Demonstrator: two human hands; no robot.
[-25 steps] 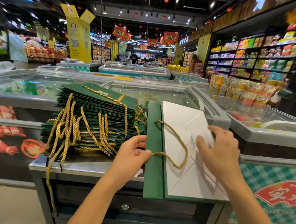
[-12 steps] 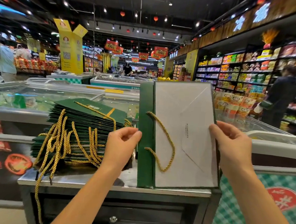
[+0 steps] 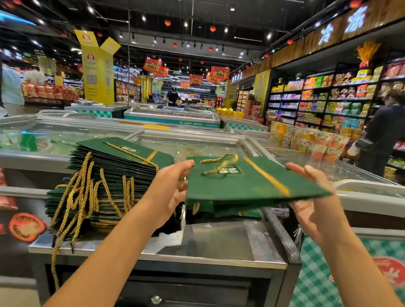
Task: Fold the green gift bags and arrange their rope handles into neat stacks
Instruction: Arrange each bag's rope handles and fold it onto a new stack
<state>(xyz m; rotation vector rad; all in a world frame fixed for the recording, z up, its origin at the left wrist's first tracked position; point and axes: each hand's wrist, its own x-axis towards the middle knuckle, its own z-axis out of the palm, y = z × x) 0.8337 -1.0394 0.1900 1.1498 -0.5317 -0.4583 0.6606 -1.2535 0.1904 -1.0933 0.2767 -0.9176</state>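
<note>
Green gift bag [image 3: 249,187]: left hand [image 3: 170,191] and right hand [image 3: 312,207] pinch opposite edges; I should lay it square on the stack [image 3: 117,164].

Stacked on the left of the grey steel counter top [image 3: 227,240], folded green paper gift bags [image 3: 115,171], gold rope handles [image 3: 75,205] hanging over its front edge; above its right half, a single flat green gift bag [image 3: 249,184]; behind it, glass-lidded chest freezers [image 3: 55,135].

Both arms are reaching forward, bare. The left hand [image 3: 170,194] is pinching the bag [image 3: 242,189] at its left edge, thumb on top. The right hand [image 3: 312,207] is gripping the right edge, palm inward, fingers over the top.
</note>
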